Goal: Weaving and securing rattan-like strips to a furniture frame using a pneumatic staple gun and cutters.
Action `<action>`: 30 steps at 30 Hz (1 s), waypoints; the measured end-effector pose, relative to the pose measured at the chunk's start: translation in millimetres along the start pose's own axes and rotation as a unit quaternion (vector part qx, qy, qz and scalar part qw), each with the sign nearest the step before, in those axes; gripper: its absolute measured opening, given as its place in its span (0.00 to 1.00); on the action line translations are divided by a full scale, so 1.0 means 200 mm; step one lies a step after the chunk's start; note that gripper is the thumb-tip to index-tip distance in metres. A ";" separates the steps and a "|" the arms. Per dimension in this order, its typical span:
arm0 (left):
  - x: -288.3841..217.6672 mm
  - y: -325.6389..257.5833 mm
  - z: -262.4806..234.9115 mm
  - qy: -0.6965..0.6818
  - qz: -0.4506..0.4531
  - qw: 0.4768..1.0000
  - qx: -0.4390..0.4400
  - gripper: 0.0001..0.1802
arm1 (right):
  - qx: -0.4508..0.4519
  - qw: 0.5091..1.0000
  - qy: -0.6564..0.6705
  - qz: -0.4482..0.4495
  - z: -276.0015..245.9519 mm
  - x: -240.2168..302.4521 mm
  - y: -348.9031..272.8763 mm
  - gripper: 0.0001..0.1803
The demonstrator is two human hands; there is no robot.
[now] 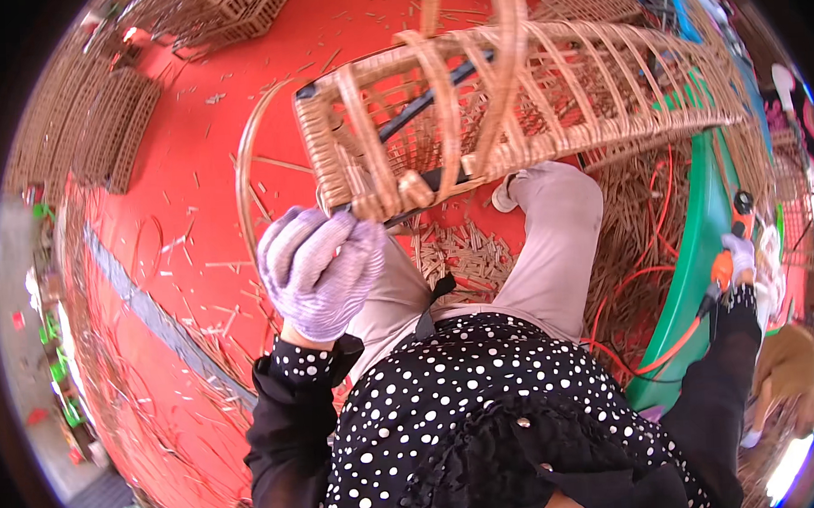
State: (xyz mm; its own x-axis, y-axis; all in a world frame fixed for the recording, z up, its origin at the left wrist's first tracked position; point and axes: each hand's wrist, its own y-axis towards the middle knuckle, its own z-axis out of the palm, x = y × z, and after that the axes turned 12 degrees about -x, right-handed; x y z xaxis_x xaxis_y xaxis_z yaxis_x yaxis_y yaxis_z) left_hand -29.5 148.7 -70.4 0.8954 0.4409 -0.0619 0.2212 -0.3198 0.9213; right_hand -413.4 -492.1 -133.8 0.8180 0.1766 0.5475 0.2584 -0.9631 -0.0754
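Your polka-dot sleeve leads to the gloved left hand [320,271] clamped on the wicker frame [509,104] raised over your knees, so keep it steady while your right hand [740,256], closed on the orange tool [729,244], approaches squarely.

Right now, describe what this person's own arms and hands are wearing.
The left hand wears a pale lilac knitted work glove, ribbed along the fingers. The right hand wears a similar light glove. Both arms are in black long sleeves; the left cuff is black with white polka dots, matching the dotted top.
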 end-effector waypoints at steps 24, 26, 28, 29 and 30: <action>0.12 -0.08 0.06 -0.123 0.043 0.988 -0.082 0.19 | 0.382 0.894 -0.069 -0.224 0.13 2.17 -1.87 0.21; 0.13 -0.09 0.06 -0.139 0.040 0.987 -0.066 0.20 | 0.376 0.892 -0.089 -0.233 0.15 2.19 -1.88 0.20; 0.13 -0.09 0.07 -0.141 0.038 0.987 -0.069 0.20 | 0.371 0.891 -0.107 -0.238 0.15 2.21 -1.90 0.20; 0.13 -0.08 0.07 -0.148 0.033 0.986 -0.074 0.20 | 0.370 0.890 -0.115 -0.241 0.15 2.22 -1.90 0.20; 0.13 -0.08 0.07 -0.146 0.037 0.986 -0.077 0.20 | 0.369 0.889 -0.122 -0.243 0.15 2.22 -1.91 0.20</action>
State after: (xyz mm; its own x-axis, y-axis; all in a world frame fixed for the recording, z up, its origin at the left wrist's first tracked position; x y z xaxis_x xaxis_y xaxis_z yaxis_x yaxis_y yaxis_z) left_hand -4.9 153.9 -92.5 0.9849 0.1536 -0.0799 0.1101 -0.2000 0.9736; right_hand -132.6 -40.5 112.3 0.5809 0.6617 0.4740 0.8052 -0.3815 -0.4541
